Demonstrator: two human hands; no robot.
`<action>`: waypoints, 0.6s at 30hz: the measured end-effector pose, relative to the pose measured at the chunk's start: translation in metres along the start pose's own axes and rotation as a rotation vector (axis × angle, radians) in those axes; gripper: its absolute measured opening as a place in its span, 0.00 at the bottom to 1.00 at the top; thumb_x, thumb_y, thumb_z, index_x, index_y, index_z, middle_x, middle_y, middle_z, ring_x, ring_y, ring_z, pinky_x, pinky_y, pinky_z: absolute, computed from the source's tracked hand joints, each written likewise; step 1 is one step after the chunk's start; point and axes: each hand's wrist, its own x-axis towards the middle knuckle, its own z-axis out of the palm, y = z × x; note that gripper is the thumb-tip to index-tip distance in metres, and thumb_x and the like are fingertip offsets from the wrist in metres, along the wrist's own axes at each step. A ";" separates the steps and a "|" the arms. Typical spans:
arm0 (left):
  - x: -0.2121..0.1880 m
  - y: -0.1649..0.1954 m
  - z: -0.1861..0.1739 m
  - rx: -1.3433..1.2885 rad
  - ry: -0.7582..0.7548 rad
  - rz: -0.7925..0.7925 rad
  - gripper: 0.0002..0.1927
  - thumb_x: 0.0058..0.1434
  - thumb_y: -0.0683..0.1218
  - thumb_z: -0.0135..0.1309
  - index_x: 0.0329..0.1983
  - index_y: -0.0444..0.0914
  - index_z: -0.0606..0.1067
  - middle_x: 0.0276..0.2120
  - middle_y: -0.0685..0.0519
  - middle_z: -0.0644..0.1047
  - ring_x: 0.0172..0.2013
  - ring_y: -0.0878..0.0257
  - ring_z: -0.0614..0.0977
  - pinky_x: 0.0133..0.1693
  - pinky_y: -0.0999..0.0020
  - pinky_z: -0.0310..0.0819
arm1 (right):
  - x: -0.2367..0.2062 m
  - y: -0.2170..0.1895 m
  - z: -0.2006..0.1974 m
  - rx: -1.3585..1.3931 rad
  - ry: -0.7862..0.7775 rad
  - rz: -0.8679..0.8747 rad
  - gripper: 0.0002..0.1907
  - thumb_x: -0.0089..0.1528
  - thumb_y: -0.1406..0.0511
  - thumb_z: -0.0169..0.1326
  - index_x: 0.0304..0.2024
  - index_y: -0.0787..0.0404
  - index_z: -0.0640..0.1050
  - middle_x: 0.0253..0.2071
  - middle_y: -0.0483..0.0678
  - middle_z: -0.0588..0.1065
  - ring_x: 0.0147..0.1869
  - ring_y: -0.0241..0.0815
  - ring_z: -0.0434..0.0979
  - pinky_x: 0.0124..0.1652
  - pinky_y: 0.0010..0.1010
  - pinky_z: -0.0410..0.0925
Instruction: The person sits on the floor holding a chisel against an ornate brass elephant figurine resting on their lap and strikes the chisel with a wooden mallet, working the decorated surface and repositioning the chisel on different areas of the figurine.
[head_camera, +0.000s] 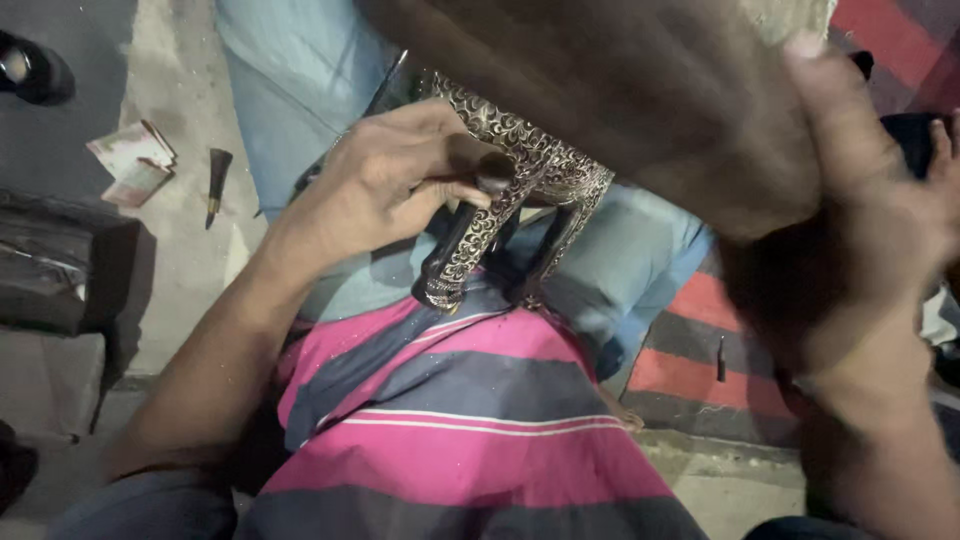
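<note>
Grey concrete floor (180, 250) below; over the striped cloth (450, 420), the left hand (385, 185) curls, pinching a dark tool (490, 180) against the carved metal stand (520, 170), while the right hand (870, 220) clamps its top from the side.

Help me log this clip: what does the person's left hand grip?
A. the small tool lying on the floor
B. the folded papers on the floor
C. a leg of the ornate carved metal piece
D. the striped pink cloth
C: the left hand wraps around a leg of the ornate metal piece, above the striped cloth.
</note>
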 end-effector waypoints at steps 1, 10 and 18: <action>0.000 0.000 0.000 0.015 0.014 0.037 0.11 0.62 0.41 0.63 0.48 0.38 0.82 0.40 0.48 0.81 0.42 0.53 0.83 0.45 0.59 0.78 | -0.001 0.000 0.006 0.003 0.038 0.008 0.35 0.60 0.70 0.63 0.69 0.46 0.75 0.29 0.47 0.71 0.31 0.45 0.77 0.50 0.47 0.71; 0.001 -0.004 0.002 0.115 0.064 0.094 0.09 0.64 0.45 0.65 0.44 0.37 0.82 0.38 0.47 0.81 0.41 0.50 0.83 0.45 0.57 0.76 | -0.019 0.008 0.025 0.246 0.094 0.223 0.30 0.66 0.69 0.59 0.70 0.47 0.72 0.30 0.48 0.71 0.31 0.45 0.74 0.45 0.40 0.70; 0.005 0.003 0.004 0.173 0.083 0.176 0.10 0.56 0.36 0.58 0.40 0.39 0.82 0.37 0.49 0.80 0.35 0.53 0.81 0.39 0.60 0.76 | -0.009 0.013 0.028 -0.051 -0.038 0.122 0.28 0.64 0.68 0.58 0.67 0.46 0.73 0.27 0.48 0.72 0.29 0.43 0.75 0.37 0.34 0.71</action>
